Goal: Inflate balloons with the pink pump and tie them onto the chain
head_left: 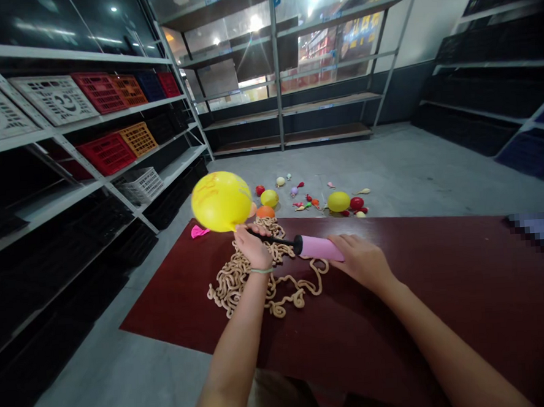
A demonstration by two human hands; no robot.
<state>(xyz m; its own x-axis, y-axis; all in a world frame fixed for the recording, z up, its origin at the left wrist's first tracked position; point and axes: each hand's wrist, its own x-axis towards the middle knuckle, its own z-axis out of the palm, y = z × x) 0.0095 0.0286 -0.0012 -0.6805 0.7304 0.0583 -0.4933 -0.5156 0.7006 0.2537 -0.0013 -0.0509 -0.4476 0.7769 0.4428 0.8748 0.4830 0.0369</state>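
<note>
A yellow balloon (221,200), partly inflated and with faint markings, sits at the nozzle end of a pink and black hand pump (319,248). My left hand (252,246) is closed where the balloon's neck meets the pump's black end. Around the pink barrel's right end, my right hand (363,260) is wrapped. The pump is held nearly level above the table. Below it lies a tangled heap of beige rope (239,276), partly hidden by my left arm. A flat pink balloon (199,231) rests near the table's far left edge.
The dark red table (353,327) spans the front. On the grey floor beyond are several balloons, including a yellow one (339,202) and an orange one (266,212). Shelving with coloured crates (107,149) stands left; more racks (325,105) stand at the back and right.
</note>
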